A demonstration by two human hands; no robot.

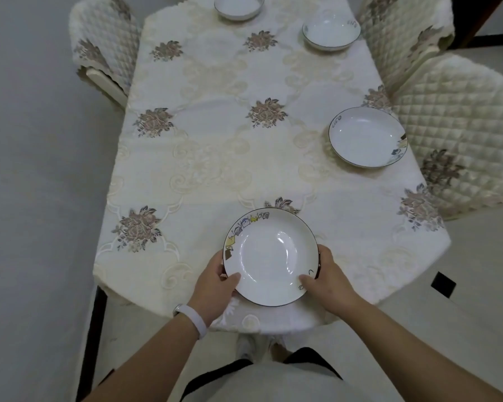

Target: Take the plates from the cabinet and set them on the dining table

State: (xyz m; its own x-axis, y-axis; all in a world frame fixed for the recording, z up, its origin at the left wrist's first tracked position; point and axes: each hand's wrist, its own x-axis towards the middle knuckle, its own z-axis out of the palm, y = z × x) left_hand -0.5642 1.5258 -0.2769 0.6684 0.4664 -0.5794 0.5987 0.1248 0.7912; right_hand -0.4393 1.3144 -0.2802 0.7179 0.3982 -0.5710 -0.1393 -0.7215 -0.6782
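- Fingers (pixel 230 279) of my left hand (pixel 215 278) and right hand (pixel 328 274) grip the near plate (pixel 269 256) by opposite rims, thumbs on top.
- It is at the near edge of the table (pixel 215 158), with open cloth ahead and to the left.
- I see a floral tablecloth and a pale floor (pixel 26 198).
- Four plates: second plate (pixel 366 137) at the right edge, third plate (pixel 330 31) and fourth plate (pixel 238 5) far off.
- Three quilted chairs (pixel 462 126).

far plate (pixel 238 8): cut by top edge | near plate (pixel 269 256): rim lettering unreadable
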